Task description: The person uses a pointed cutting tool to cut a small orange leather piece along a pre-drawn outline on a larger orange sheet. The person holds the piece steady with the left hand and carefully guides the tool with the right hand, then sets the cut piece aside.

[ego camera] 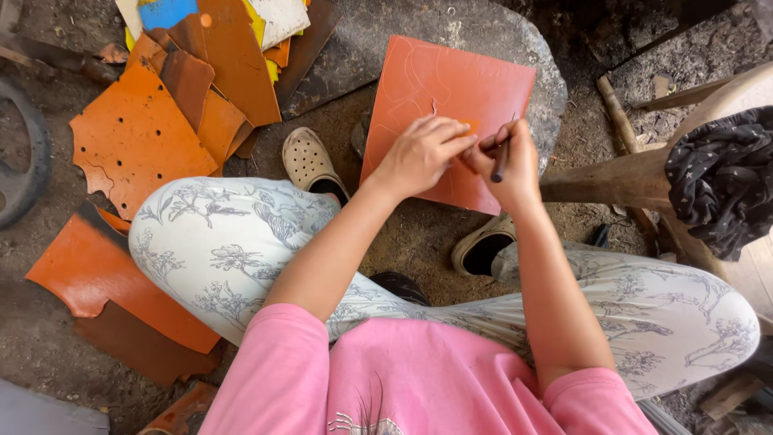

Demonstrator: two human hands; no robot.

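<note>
A reddish-orange leather sheet [451, 89] lies on a flat grey stone slab [419, 32], with faint traced outlines on it. My left hand [420, 153] presses down on the sheet, fingers together near a small orange piece. My right hand [506, 157] grips a dark pen-like tool [501, 161], its tip on the sheet beside the left fingertips. I sit with knees spread in white floral trousers, a pink shirt below.
A pile of orange, brown, yellow and blue leather pieces [185, 80] lies at the left on the dirt floor. Two pale clogs [310, 161] are on my feet. A wooden stool with a dark cloth [721, 177] stands at the right.
</note>
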